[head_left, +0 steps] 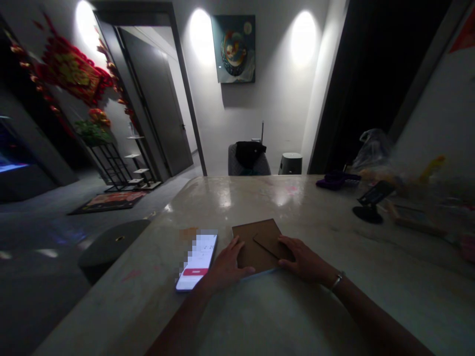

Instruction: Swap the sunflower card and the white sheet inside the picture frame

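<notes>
Kraft envelope (260, 249), matte brown, square, flap on top, lay flat on polished stone table (237, 198). Left hand (228, 262) and right hand (304, 254) rested open on opposite edges, released, not clenched, apparently steadying it. Phone (196, 259) lay just left, screen lit. Metal bracelet (337, 283) on right wrist.

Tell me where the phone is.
In the head view, the lit white-screened smartphone lies on the pale stone tabletop, just left of the person's left hand, which rests on a flat brown card envelope.
</notes>
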{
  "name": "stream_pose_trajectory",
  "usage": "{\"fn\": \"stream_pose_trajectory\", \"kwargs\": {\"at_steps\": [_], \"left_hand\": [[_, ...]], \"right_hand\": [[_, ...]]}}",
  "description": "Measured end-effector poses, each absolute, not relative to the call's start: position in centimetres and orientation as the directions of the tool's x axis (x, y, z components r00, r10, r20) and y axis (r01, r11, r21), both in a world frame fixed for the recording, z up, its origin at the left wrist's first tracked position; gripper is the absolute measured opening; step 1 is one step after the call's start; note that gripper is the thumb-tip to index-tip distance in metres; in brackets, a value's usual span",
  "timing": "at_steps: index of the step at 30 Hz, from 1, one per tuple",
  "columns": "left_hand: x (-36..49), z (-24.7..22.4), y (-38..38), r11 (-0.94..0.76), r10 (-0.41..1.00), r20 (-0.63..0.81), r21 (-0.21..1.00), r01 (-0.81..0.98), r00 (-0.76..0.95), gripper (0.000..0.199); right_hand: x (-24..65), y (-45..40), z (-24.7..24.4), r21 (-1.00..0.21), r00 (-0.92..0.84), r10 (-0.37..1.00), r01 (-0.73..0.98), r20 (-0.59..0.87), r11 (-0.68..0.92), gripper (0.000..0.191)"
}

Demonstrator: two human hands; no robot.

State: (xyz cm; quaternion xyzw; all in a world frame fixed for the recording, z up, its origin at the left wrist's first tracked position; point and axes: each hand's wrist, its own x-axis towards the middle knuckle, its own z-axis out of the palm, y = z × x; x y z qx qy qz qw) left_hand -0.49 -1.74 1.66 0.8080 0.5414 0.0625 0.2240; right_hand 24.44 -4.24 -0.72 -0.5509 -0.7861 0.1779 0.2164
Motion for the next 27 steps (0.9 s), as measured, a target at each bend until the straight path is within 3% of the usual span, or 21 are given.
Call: {"fn": "stream_pose_trajectory", "kwargs": {"at_steps": [3, 9, 21, 27], "left_hand": [[-0.8, 2.1, -2.0, -0.32, 0.884, -0.179, 0.44, 0.839, 0.431, 0.087], [-0.8, 1.7, -2.1, -0.309, 0.892, -0.154, 0.478, 0.822, 0.425, 0.073], [-0.9, 2.0, -2.5, -0.349, 0.879, -0.124, 0.494, 0.797, 0.461, 0.061], [-1.3, 1.0, -1.4, -0.353, 0.91, -0.039, 0.45, 0.82, 0.413, 0.049]], "right_hand": [[24.5, -4.2, -0.5, -0.543, -0.309, 0.941, 0.772, 0.136, 0.331, 0.063], [24.7, -4.3, 0.1, -0.589, -0.318, 0.943, 0.746, 0.097, 0.312, 0.063], [24.5, -4.5, 0.6, -0.555, -0.363, 0.927, 0.754, 0.095, 0.352, 0.056], [24.5, -5.0, 1.9, -0.57, -0.301, 0.952, 0.774, 0.054, 0.277, 0.042]]}}
